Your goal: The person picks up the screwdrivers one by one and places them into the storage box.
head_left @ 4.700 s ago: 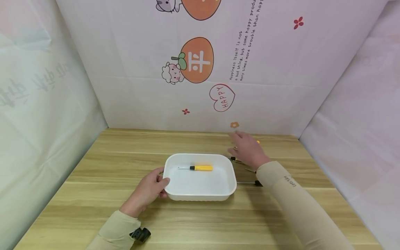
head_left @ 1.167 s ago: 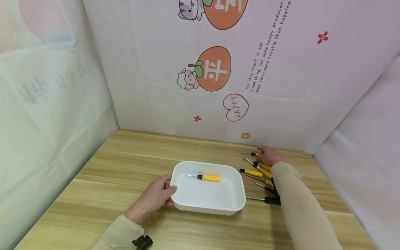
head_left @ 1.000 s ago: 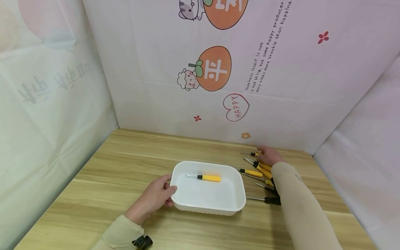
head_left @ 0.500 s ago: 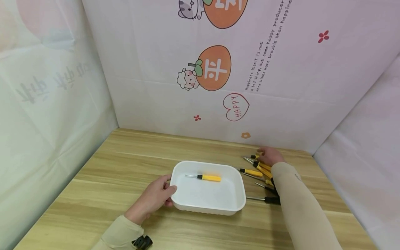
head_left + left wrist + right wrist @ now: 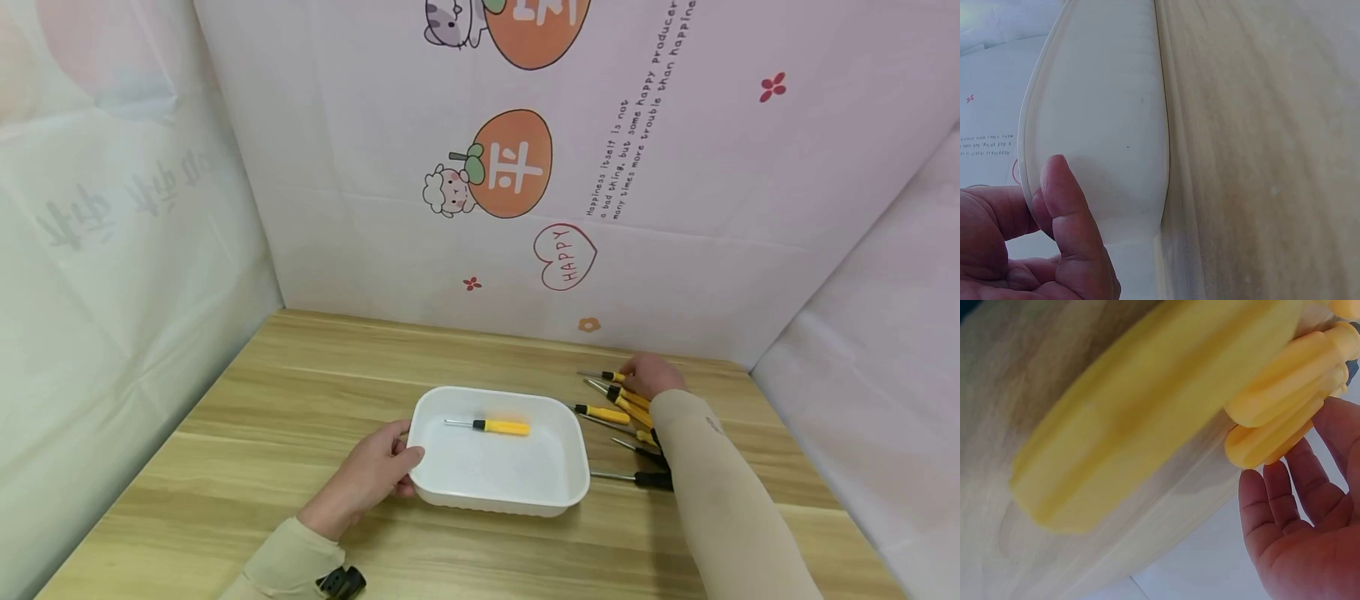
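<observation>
My left hand (image 5: 367, 477) grips the left side of a white plastic tray (image 5: 498, 501), thumb over its rim and fingers against the outer wall. In the left wrist view, those fingers (image 5: 1067, 200) lie on the tray's side. Inside the tray lies one screwdriver (image 5: 506, 427) with a yellow handle and black collar. Farther back on the right, my right hand (image 5: 651, 375) pinches the yellow handle of the rearmost screwdriver (image 5: 612, 377), whose shaft points left. The right wrist view shows the thumb and fingers (image 5: 1259, 509) at yellow handles; part of the grip is hidden.
Right of the tray lie several more screwdrivers: a yellow-handled one (image 5: 606, 415), crossed yellow handles (image 5: 633, 406) and a black-handled one (image 5: 652, 481). The right sleeve covers some handle ends. A printed white sheet (image 5: 360, 242) stands along the back of the wooden table (image 5: 247, 467).
My right hand moved from above the tools to the rearmost screwdriver and closed its fingers on the handle. That screwdriver shifted slightly. My left hand stayed on the tray.
</observation>
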Motion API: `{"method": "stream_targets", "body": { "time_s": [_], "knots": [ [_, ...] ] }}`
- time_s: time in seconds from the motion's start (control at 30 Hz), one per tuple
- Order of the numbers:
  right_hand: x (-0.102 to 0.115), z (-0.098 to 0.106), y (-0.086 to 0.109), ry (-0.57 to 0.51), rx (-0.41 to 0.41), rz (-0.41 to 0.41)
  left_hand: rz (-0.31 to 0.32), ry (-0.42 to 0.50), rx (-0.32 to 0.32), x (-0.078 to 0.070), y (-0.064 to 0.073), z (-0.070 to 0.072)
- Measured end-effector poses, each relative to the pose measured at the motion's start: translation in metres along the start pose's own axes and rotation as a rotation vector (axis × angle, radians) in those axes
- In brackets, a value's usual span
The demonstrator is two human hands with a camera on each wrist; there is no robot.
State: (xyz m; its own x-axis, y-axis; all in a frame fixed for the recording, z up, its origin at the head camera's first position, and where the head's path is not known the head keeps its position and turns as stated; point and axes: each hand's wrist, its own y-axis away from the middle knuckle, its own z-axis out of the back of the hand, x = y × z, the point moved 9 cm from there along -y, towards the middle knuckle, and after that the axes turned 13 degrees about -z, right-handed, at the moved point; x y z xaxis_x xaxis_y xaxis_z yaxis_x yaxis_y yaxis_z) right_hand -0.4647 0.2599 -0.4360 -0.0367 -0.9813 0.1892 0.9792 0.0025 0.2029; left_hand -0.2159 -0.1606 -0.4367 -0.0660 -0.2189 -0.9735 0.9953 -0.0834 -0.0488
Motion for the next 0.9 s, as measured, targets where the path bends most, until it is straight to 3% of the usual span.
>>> {"method": "stream_targets", "body": {
  "time_s": [0.6,0.9],
  "knots": [
    [-0.005,0.006,0.008,0.003,-0.001,-0.001,0.001,-0.001,0.000,-0.001,0.001,-0.003],
    [0.003,0.013,0.018,-0.029,-0.001,0.021,0.000,-0.005,-0.006,-0.001,0.002,-0.004]
  ]
}}
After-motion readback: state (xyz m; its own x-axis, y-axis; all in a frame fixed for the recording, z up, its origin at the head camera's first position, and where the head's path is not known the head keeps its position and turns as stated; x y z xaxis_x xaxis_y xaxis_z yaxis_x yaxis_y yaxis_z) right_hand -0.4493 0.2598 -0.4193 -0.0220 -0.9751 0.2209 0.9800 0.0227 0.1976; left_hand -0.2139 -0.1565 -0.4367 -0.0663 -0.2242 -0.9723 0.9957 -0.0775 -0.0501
